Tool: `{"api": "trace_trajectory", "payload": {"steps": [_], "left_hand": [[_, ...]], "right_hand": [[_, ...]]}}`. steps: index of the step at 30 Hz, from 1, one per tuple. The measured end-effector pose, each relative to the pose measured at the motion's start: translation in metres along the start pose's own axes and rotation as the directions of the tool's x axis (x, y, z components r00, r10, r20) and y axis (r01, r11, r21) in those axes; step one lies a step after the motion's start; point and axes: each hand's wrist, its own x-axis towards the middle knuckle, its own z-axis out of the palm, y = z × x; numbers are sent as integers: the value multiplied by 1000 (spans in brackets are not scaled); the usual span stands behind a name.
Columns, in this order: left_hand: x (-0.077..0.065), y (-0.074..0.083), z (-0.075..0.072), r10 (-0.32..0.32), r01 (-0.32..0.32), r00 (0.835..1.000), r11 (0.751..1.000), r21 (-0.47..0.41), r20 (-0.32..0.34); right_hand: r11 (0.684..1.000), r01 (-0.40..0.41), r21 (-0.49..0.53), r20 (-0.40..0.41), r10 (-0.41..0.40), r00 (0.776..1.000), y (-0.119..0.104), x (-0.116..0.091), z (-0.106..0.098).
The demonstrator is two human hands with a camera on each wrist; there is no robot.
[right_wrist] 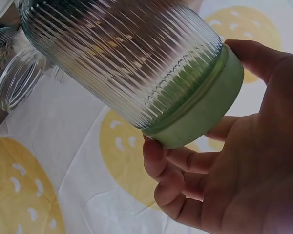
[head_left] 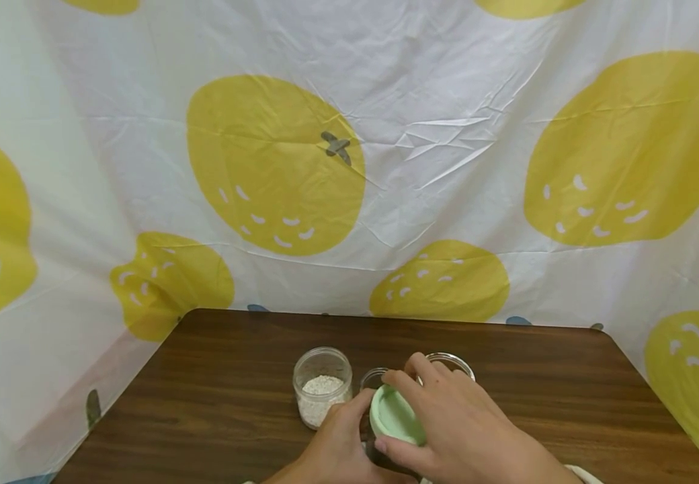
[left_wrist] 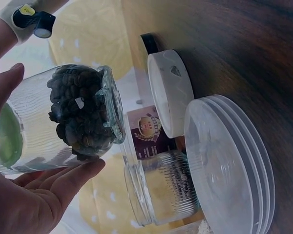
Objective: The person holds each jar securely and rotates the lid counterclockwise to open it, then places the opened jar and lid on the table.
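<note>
My left hand (head_left: 337, 447) holds a clear ribbed glass jar (left_wrist: 31, 97) around its side, with the thumb and fingers on opposite sides. Black beans (left_wrist: 80, 112) lie in the jar's bottom part. A pale green lid (head_left: 393, 420) sits on the jar's mouth. The fingers and thumb of my right hand (head_left: 464, 420) grip this lid by its rim, as the right wrist view also shows. Whether the lid is tight or loose cannot be told. In the head view, the hands hide most of the jar.
An open glass jar (head_left: 323, 396) of white flakes or grains stands left of my hands. Behind them are a smaller glass rim (head_left: 375, 376) and another jar's rim (head_left: 467, 366). Stacked clear plastic discs (left_wrist: 219, 165) and a white round dish or lid (left_wrist: 168, 92) rest on the brown table (head_left: 216, 396).
</note>
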Motion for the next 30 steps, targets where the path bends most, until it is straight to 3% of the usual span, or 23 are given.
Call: {"api": "trace_trajectory", "payload": {"steps": [5,9,13,16,25,30], "left_hand": [[-1,-1,0,-1,2,1000,999,-50,9],[-1,-2,0,31,-31,999,999,-18,-6],[-1,-2,-1,20,-20,1000,1000,-10,-10],[-1,-2,-1,0,0,1000,999,-52,3],[-2,-3,-2,42,-34,998,990,-135,54],[-2,-2,-4,20,-1,995,983,-184,102]], "right_hand": [[998,60,4,-14,-60,998,1,0,-2],[993,121,17,-28,-120,992,3,2,-2],[982,186,33,-56,-184,981,5,1,-1],[972,229,53,-67,-226,972,7,1,-1],[941,299,161,8,-304,953,12,0,-8],[931,317,183,32,-328,944,14,1,-12]]}}
